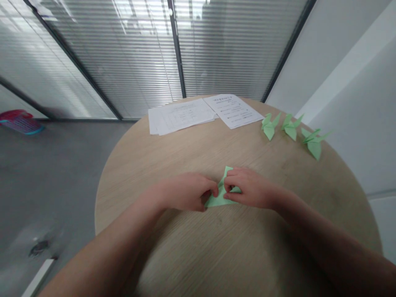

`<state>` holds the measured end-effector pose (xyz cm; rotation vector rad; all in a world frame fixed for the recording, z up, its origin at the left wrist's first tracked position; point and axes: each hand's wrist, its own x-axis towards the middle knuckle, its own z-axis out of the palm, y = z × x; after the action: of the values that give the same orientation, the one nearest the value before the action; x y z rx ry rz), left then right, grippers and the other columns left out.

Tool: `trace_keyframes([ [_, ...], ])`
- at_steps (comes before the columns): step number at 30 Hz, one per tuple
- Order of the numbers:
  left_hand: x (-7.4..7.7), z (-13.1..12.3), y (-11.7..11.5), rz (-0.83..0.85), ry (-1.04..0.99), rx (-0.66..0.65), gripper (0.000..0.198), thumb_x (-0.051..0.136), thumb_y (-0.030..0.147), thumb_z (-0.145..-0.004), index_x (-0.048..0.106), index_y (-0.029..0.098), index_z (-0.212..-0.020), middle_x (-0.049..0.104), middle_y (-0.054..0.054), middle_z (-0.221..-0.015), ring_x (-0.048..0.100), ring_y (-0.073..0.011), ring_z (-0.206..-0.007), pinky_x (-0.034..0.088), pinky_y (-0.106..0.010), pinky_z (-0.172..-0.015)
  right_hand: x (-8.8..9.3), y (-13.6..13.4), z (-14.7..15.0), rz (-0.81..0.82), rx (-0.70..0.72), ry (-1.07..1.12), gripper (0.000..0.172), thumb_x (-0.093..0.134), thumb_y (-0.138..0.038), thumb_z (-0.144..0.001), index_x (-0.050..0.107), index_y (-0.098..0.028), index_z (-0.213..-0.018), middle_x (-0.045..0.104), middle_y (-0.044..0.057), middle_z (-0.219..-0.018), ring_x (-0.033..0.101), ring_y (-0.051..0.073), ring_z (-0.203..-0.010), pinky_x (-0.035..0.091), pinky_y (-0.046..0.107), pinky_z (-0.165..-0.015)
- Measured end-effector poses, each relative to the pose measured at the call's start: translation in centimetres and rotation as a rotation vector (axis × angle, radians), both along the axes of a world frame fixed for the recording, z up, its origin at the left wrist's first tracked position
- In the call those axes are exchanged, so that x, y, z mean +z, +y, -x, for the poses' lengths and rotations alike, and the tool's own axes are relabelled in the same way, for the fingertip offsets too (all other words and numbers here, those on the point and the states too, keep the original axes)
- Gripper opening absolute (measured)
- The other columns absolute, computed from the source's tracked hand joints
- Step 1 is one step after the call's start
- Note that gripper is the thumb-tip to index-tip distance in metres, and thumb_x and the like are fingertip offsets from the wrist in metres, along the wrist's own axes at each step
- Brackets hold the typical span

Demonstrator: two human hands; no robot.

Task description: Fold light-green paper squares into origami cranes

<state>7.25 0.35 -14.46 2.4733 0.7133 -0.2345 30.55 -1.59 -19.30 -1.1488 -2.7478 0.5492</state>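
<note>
A folded piece of light green paper (221,194) lies on the round wooden table (185,247) in front of me. My left hand (188,192) pinches its left side with curled fingers. My right hand (250,187) pinches its right side, fingertips pressed onto the fold. The two hands almost meet over the paper, and most of it is hidden beneath them. Only a pointed top corner and a lower left flap show.
Three finished green paper cranes (269,126) (291,128) (314,143) stand in a row at the table's far right. Printed white sheets (182,115) (233,109) lie at the far edge. Glass walls with blinds rise behind. A red basket (20,121) sits on the grey floor at left.
</note>
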Motion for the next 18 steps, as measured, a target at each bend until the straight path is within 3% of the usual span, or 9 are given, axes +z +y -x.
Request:
trace_keyframes([
  [5,0.1,-0.4,-0.1,-0.002,-0.024,0.016,0.016,0.067,0.021,-0.087,0.076,0.023,-0.101,0.075,-0.002,-0.095,0.068,-0.0183,-0.083,0.047,-0.027,-0.073,0.2,0.1,-0.3,-0.055,-0.049,-0.025,0.023,0.074,-0.039,-0.088,0.066,-0.018,-0.086,0.065,0.002,-0.087,0.057,0.020,-0.085,0.035,0.032,-0.076],
  [13,-1.2,-1.2,-0.1,-0.143,-0.068,0.013,0.011,0.066,0.020,-0.088,0.075,0.020,-0.081,0.071,-0.003,-0.085,0.065,-0.0181,-0.078,0.047,-0.028,-0.072,1.3,1.0,-2.6,-0.041,-0.078,-0.049,0.021,0.079,-0.032,-0.084,0.066,-0.016,-0.090,0.066,0.004,-0.090,0.057,0.021,-0.088,0.038,0.034,-0.079],
  [16,-1.7,-1.6,-0.1,-0.249,-0.124,-0.016,0.013,0.067,0.020,-0.087,0.073,0.018,-0.076,0.069,-0.005,-0.088,0.065,-0.0210,-0.086,0.050,-0.031,-0.078,1.3,1.3,-3.2,-0.035,-0.106,-0.045,0.017,0.077,-0.028,-0.085,0.066,-0.017,-0.089,0.067,0.004,-0.090,0.058,0.021,-0.088,0.039,0.034,-0.080],
  [18,-2.0,-1.8,-0.1,-0.278,-0.187,-0.061,0.007,0.067,0.017,-0.086,0.074,0.019,-0.085,0.071,-0.006,-0.098,0.066,-0.0234,-0.097,0.051,-0.035,-0.088,1.1,1.4,-3.4,-0.027,-0.122,-0.040,0.013,0.075,-0.027,-0.086,0.067,-0.017,-0.087,0.068,0.005,-0.089,0.059,0.021,-0.088,0.040,0.034,-0.081],
])
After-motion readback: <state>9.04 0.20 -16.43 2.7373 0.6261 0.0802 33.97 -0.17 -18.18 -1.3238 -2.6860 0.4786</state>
